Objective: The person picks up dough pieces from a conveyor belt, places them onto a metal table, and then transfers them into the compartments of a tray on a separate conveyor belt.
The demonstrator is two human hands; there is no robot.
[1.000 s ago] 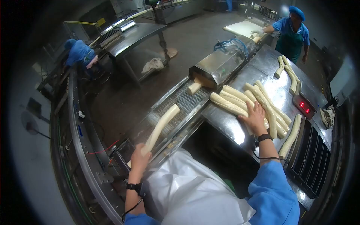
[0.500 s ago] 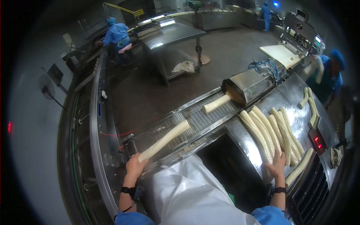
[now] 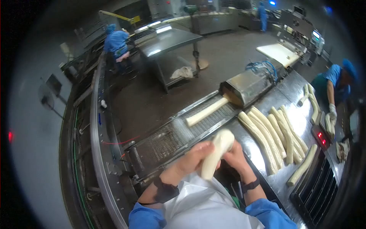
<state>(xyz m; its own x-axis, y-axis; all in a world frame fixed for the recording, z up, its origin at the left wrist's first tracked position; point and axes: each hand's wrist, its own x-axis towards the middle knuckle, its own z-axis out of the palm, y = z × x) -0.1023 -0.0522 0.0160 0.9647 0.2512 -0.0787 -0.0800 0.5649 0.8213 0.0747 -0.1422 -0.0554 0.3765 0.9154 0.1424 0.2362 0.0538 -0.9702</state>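
Note:
A pale, smooth dough log (image 3: 214, 156) is held up over my white apron, folded or bent at its upper end and slightly blurred. My left hand (image 3: 193, 157) is closed on its left side, while my right hand (image 3: 234, 155) grips it from the right. On the mesh conveyor (image 3: 164, 143), another dough log (image 3: 206, 112) lies partly out of a metal housing (image 3: 251, 86). To the right, several dough logs (image 3: 263, 147) rest side by side on the steel table (image 3: 249, 143), and a separate one (image 3: 303, 166) lies nearer the table's edge.
A red digital display (image 3: 321, 137) sits at the table's right, near a black slatted grille (image 3: 316, 194). Across the table, a gloved co-worker (image 3: 335, 82) handles dough. A metal rail (image 3: 97, 141) runs along my left. Further off stand a steel table (image 3: 166, 40) and another person (image 3: 116, 42).
My left hand has lifted the dough log off the conveyor toward me. My right hand has left the logs on the table and joined it. The conveyor's other log has moved closer.

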